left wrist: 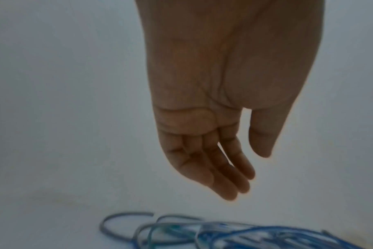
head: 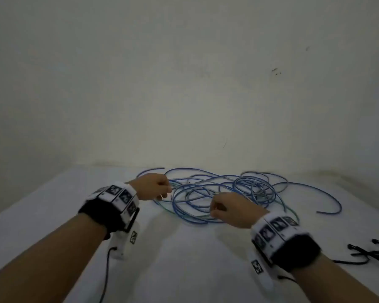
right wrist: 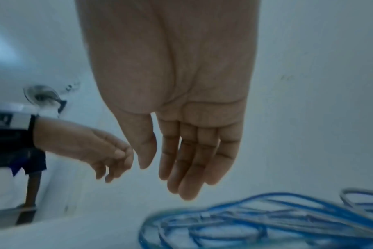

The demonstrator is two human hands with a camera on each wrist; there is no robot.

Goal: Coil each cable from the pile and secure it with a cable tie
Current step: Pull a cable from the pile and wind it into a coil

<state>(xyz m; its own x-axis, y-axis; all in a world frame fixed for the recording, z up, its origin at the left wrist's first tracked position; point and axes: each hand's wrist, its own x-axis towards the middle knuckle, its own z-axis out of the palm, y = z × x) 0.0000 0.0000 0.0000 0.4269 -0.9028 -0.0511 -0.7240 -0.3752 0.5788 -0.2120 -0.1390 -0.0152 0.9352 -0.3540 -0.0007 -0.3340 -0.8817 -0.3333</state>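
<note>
The tangle of blue cables [head: 223, 191] lay on the white desk [head: 184, 259], up against the wall, sprawling widest from left to right. Both hands hovered at its near edge, neither grasping anything. In the wrist views the left hand [left wrist: 204, 148] and the right hand [right wrist: 181, 134] each hung palm down with relaxed, nearly straight fingers, and the cables showed just below and beyond the fingertips, not touching them. From the head view the hands looked more curled, but the wrist views were plainer: each grip was released.

The left hand [head: 153, 186] stood over the left fringe of the pile, close to a loose end [head: 155, 169] that curved out toward the wall. The right hand [head: 228, 209] stood over the near middle, just above the thick oval of loops [head: 190, 206] nearest the person. Another loose end [head: 328, 212] trailed off well to the right, far from either hand.

The black cable ties [head: 372, 251] lay on the desk to the right of the right wrist, well apart from the pile and nearer the right hand.

No cable looked coiled yet, so the task seemed to be at its start. Judging by position, the left hand was the better placed to pick up a free end, since one lay just beyond its fingers, while the right could steady or draw out the loops beneath it.
</note>
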